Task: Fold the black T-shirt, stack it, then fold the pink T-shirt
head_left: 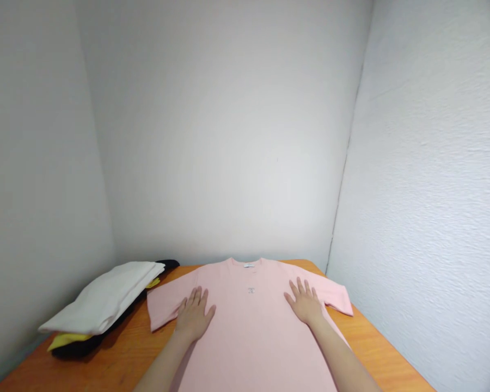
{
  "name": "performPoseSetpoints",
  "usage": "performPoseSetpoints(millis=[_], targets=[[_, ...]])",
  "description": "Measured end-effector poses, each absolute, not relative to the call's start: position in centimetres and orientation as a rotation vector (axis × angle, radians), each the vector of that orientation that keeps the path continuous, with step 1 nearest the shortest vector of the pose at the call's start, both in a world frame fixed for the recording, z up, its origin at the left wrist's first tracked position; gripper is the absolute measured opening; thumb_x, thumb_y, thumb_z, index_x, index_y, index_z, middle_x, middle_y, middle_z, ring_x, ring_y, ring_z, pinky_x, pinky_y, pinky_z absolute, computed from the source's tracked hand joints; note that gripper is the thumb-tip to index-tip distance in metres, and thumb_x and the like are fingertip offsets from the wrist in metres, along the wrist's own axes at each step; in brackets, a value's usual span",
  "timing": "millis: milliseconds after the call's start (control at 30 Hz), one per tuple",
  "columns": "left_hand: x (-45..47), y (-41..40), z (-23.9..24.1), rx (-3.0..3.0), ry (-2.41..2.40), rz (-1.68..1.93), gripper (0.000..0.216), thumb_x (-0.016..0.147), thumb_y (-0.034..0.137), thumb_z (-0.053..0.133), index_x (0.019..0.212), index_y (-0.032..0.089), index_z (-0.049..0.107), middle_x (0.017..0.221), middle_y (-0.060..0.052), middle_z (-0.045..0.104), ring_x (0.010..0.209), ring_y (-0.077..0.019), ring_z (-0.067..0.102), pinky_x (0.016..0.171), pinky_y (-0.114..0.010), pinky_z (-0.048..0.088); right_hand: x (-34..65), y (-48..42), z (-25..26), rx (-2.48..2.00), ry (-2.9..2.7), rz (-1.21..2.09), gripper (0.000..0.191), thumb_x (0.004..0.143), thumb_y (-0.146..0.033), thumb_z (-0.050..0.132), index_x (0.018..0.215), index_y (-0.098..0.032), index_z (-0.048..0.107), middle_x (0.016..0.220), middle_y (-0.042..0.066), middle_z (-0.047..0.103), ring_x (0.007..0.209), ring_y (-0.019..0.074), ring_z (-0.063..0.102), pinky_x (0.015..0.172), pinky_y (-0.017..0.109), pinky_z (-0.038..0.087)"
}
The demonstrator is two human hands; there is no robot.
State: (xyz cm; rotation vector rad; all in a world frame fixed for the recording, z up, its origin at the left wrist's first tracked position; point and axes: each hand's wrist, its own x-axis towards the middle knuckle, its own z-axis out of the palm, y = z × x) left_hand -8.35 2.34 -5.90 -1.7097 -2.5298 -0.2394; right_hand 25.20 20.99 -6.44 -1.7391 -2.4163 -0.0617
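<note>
I can't read the label point(249, 265); the pink shirt point(253, 332) is cut off at its near end; white cloth point(106, 296) mostly hides yellow cloth point(67, 340).

Room corner point(98, 141) with pale walls point(224, 136)

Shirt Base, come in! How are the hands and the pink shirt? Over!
Left hand, right hand: open, palms down on pink T-shirt. T-shirt spread out, front up. Clothes stack off to the left.

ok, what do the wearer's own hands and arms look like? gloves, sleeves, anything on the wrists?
Left hand and right hand: bare, no gloves, no rings visible. Left forearm and right forearm: slender, no sleeves in view, no watch, bracelet or cables. Nail detail too small to tell.
</note>
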Motion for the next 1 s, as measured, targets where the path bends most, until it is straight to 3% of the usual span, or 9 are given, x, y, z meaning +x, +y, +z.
performPoseSetpoints(millis=[100, 400, 600, 767, 1000], targets=[[-8.4, 2.4, -6.0, -1.706, -2.525, -0.24, 0.071, 0.089, 0.057, 0.023, 0.145, 0.014, 0.034, 0.154, -0.013, 0.022, 0.144, -0.0278, 0.016, 0.114, -0.05, 0.015, 25.3, 17.6, -6.3, -1.628, -2.453, -0.073, 0.074, 0.091, -0.065, 0.02, 0.148, -0.018, 0.025, 0.157, 0.009, 0.01, 0.144, 0.0286, 0.003, 0.115, 0.048, 0.002], [-9.5, 3.5, -7.2, -1.719, -2.515, -0.173, 0.074, 0.087, 0.058, 0.025, 0.147, 0.014, 0.029, 0.155, -0.014, 0.022, 0.144, -0.0296, 0.016, 0.112, -0.052, 0.018, 36.3, 4.3, -7.8, -1.603, -2.444, 0.06, 0.079, 0.09, -0.071, 0.018, 0.148, -0.018, 0.02, 0.156, 0.005, 0.013, 0.144, 0.0256, 0.008, 0.117, 0.046, 0.011], [-8.9, 4.1, -7.0, -1.722, -2.523, -0.072, 0.073, 0.089, 0.055, 0.022, 0.148, 0.011, 0.026, 0.156, -0.015, 0.019, 0.145, -0.0304, 0.012, 0.113, -0.055, 0.014, 43.1, 2.2, -7.2, -1.729, -2.331, -0.031, 0.075, 0.093, -0.064, 0.022, 0.147, -0.012, 0.026, 0.154, 0.008, 0.021, 0.144, 0.0254, 0.009, 0.118, 0.048, 0.01], [-2.3, 1.9, -5.5, -2.085, -2.229, -0.213, 0.067, 0.091, 0.053, 0.023, 0.147, 0.016, 0.029, 0.157, -0.008, 0.014, 0.146, -0.0264, 0.009, 0.115, -0.051, 0.009, 44.4, 1.6, -8.5, -1.788, -2.227, -0.1, 0.067, 0.094, -0.056, 0.026, 0.139, -0.01, 0.044, 0.153, 0.01, 0.026, 0.143, 0.0267, 0.013, 0.117, 0.047, 0.013], [4.4, -1.3, -5.4, -2.355, -2.13, -0.264, 0.066, 0.092, 0.059, 0.021, 0.148, 0.024, 0.027, 0.157, -0.002, 0.015, 0.145, -0.0215, 0.011, 0.117, -0.046, 0.008, 44.5, 0.9, -8.8, -1.815, -2.212, -0.116, 0.063, 0.093, -0.054, 0.022, 0.142, -0.018, 0.039, 0.153, 0.005, 0.029, 0.143, 0.0274, 0.017, 0.116, 0.05, 0.011]])
